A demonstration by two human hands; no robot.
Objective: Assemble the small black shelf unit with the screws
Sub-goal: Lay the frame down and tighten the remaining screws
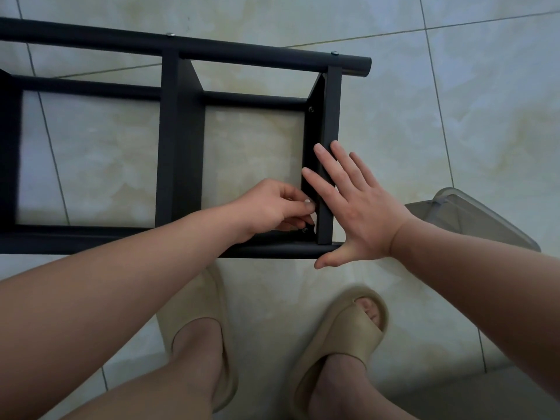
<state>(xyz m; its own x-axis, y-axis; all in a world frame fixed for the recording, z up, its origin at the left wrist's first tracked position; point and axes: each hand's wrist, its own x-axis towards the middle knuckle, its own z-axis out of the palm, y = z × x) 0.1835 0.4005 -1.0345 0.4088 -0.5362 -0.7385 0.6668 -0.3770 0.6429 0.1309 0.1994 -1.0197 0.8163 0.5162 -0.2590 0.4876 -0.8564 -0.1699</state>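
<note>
The black shelf unit lies on its side on the tiled floor, its round tubes running left to right and its flat shelves across. My right hand presses flat with straight fingers on the edge of the end shelf. My left hand reaches inside the frame near the lower corner of that shelf, its fingertips pinching something small and pale that I cannot make out. A screw head shows just below those fingers. Another screw sits in the shelf's upper corner, and two more stick out of the far tube.
A clear plastic container stands on the floor to the right of the unit. My feet in beige slippers are planted just below the near tube. Tiled floor surrounds everything.
</note>
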